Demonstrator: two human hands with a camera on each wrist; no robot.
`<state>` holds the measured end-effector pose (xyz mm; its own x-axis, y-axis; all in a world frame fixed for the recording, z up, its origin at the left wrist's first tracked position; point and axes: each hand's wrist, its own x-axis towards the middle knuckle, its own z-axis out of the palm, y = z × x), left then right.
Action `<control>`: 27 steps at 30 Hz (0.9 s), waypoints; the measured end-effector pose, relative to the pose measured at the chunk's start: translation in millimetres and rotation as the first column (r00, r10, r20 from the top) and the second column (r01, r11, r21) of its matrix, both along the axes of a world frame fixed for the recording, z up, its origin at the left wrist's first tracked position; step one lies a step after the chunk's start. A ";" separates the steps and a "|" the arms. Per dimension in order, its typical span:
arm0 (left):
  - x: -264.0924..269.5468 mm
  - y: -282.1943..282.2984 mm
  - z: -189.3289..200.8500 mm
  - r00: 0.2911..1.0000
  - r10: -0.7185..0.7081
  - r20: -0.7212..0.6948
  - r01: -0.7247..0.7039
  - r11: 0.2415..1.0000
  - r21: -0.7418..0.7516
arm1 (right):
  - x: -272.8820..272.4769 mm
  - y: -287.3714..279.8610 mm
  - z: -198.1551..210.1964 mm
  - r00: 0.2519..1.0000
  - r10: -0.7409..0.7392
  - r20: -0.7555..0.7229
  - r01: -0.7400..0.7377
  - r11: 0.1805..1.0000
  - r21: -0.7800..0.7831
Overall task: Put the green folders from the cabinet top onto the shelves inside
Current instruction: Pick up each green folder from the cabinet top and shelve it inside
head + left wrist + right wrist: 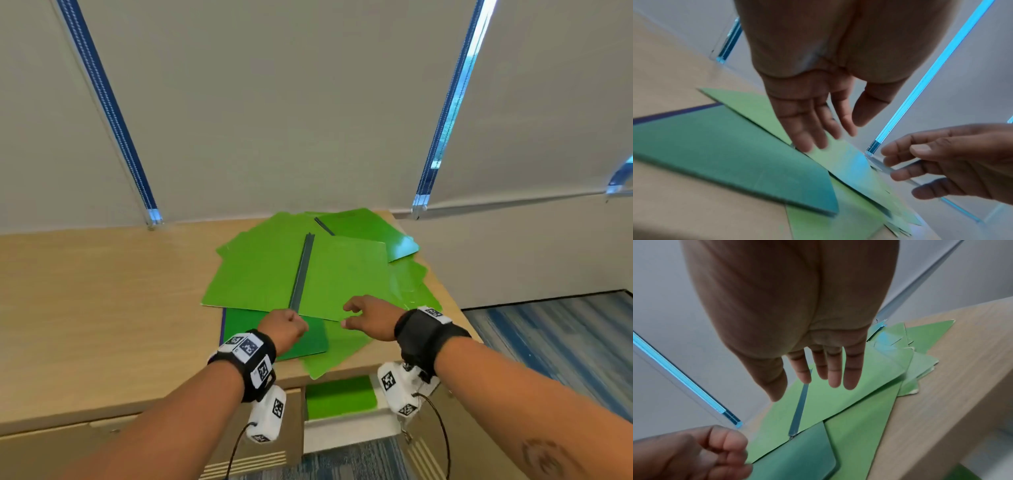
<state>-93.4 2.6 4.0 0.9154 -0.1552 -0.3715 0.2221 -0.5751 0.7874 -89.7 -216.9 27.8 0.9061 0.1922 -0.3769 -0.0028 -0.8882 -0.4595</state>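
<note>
Several green folders [342,274] lie fanned in a loose pile on the wooden cabinet top [102,291]. The topmost lies spread flat with a dark spine [301,274]. A darker green folder [315,337] pokes out at the pile's near edge. My left hand [298,323] hovers just over the near end of that spine, fingers relaxed, holding nothing. My right hand [351,315] hovers beside it over the top folder's near edge, fingers and thumb spread, empty. Below the top, one green folder [340,397] lies on a shelf inside.
Closed blinds [274,120] rise directly behind the cabinet. The top ends at a right edge [455,308], with blue carpet [565,342] beyond it. Bare wood stretches left of the pile. A closed cabinet door [102,445] sits left of the shelf opening.
</note>
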 end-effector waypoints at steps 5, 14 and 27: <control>47.7 -7.7 -2.0 0.998 0.024 0.061 -0.037 0.975 0.220 | 42.9 -1.8 -20.6 0.981 -0.192 0.020 0.192 0.981 -0.007; 120.6 -31.8 -55.3 0.977 0.214 -0.019 -0.176 0.846 0.504 | 119.7 -49.3 -78.1 0.867 -0.483 0.126 0.492 0.869 -0.053; 137.6 -63.8 -79.3 0.990 0.143 0.003 -0.108 0.734 0.671 | 174.6 -87.3 -90.2 0.473 -0.881 -0.025 0.828 0.435 0.354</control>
<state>44.2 -61.2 -75.3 0.8877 0.2642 -0.3771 0.3561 -0.9131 0.1986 84.9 -304.2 -62.4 0.7012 -0.6433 -0.3074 -0.5986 -0.2972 -0.7439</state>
